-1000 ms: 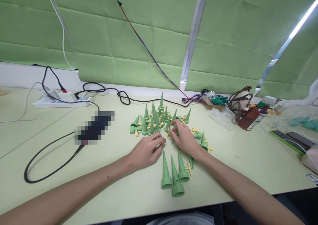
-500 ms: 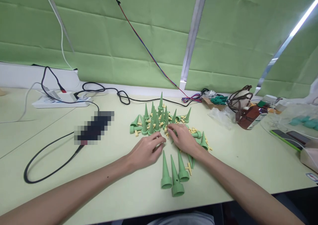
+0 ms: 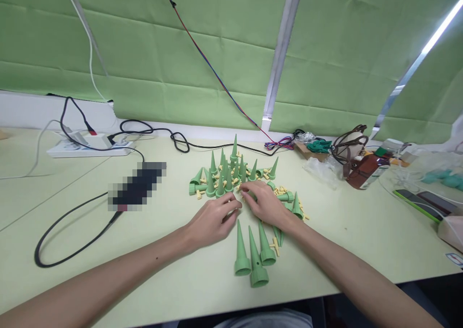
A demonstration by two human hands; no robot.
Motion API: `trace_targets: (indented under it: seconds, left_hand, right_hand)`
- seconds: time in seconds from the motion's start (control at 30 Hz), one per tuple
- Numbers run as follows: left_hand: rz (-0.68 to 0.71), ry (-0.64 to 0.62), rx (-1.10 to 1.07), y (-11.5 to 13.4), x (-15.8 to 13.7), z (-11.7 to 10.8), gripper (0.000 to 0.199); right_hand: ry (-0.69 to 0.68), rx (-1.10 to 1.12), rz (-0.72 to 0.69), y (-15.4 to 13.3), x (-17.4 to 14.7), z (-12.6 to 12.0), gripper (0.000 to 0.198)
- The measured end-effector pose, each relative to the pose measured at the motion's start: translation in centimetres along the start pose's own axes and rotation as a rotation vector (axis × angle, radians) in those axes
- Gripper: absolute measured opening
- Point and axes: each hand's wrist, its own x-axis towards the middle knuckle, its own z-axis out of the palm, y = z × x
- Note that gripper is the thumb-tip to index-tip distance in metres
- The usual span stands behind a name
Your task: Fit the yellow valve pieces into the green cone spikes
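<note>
The left hand (image 3: 211, 222) is half-curled with no object visible in its grip, though the inside of the palm is hidden. At its 2 o'clock, the right hand (image 3: 264, 202) arches with fingers partly closed, the tips beside a small yellow fitting (image 3: 238, 187); whether it is pinched cannot be told. Between 10 and 11 o'clock from that hand, smooth, matte green cones (image 3: 210, 185) crowd together, many upright on collared bases, seemingly plastic. A stray knuckle could topple the slender spikes and scatter the fittings among them. At 6 o'clock, three hollow-based cones (image 3: 258, 272) lie near the edge of the pale tabletop (image 3: 181, 292); a brush from the forearm could roll one off. A T-shaped yellow piece (image 3: 276, 247) lies alongside. Farther out, between 2 and 3 o'clock, leans a glossy red-brown bottle (image 3: 366, 171).
</note>
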Motion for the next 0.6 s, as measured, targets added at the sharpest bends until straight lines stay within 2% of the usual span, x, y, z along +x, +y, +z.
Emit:
trace_targets:
  seconds: [0.17, 0.6]
  left_hand:
    - [0.012, 0.010, 0.007, -0.02, -0.02, -0.03, 0.020]
    - [0.006, -0.013, 0.004, -0.14, -0.07, 0.03, 0.021]
  right_hand:
    - [-0.052, 0.000, -0.062, -0.05, -0.04, 0.01, 0.022]
    - [-0.100, -0.061, -0.005, 0.57, -0.08, 0.18, 0.026]
